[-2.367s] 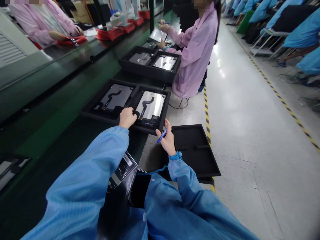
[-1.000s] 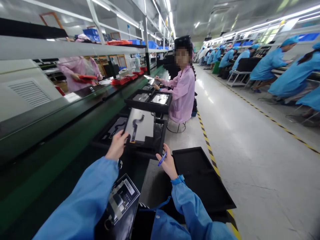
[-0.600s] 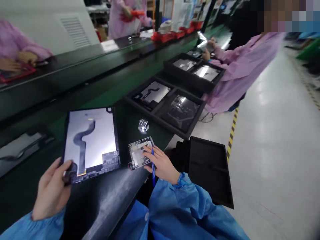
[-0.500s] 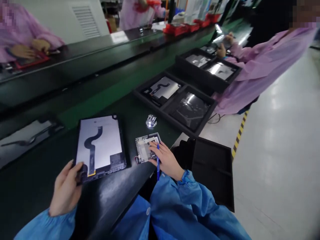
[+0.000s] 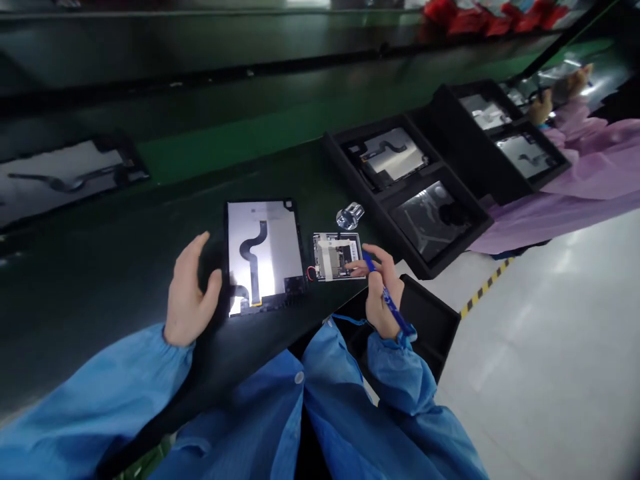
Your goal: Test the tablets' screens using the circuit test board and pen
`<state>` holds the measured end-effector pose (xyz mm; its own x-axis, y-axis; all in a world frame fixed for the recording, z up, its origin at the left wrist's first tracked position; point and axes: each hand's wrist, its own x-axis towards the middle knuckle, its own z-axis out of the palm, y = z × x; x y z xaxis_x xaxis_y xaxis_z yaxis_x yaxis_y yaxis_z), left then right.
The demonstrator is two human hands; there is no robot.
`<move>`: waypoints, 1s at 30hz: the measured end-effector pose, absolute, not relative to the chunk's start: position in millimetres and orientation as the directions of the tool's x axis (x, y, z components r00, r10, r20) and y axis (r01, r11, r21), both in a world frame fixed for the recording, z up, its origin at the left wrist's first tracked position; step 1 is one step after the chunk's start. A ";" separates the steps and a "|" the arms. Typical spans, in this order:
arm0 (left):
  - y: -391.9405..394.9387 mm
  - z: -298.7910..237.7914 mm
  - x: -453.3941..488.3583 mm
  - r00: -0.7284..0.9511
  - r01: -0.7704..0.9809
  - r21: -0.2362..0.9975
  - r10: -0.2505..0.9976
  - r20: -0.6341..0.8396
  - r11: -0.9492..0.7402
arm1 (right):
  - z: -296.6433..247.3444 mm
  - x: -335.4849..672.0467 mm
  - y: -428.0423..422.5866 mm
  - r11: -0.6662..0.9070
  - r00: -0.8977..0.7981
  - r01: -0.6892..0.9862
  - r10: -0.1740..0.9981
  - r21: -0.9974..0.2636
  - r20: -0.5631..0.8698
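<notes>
2 grips: left (image 5: 193, 290) open beside tablet panel (image 5: 265, 257); right (image 5: 383, 290) closed on blue pen (image 5: 393, 310), touching circuit board (image 5: 336, 257).

A blue pen (image 5: 387, 301) matches the blue smock sleeves (image 5: 95, 393); the silver tablet panel (image 5: 280, 247) bears a black S-shaped ribbon (image 5: 255, 273), and black-and-yellow striped tape (image 5: 485, 290) edges the floor.

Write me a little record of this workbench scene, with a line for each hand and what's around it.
Left hand: open, beside a silver-backed tablet panel with a black ribbon cable
Right hand: holds a blue pen, reaching a small circuit board
Nearby: a clear plastic piece; a black compartment tray holding panels
Co-worker: pink sleeves, hands beyond another tray
</notes>
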<state>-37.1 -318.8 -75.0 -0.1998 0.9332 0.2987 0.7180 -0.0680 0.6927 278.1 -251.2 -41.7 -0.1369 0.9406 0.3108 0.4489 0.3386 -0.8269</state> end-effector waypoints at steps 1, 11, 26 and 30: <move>-311.2 -75.8 -40.2 -0.148 0.763 0.638 0.932 0.329 -0.104 | -37.6 264.8 -254.5 0.302 -0.139 0.389 0.953 -0.870 0.269; -283.3 -89.0 -43.6 0.001 0.771 0.609 0.956 0.294 -0.188 | -63.4 158.1 -256.3 0.136 -0.422 0.304 0.906 -0.943 -0.005; -283.0 -88.7 -45.4 0.005 0.765 0.623 0.969 0.246 -0.162 | -72.0 159.5 -261.2 0.390 -0.498 0.457 0.857 -0.800 0.133; -282.5 -89.0 -45.5 0.000 0.758 0.634 0.973 0.231 -0.151 | -73.3 160.2 -261.6 0.405 -0.522 0.479 0.845 -0.779 0.118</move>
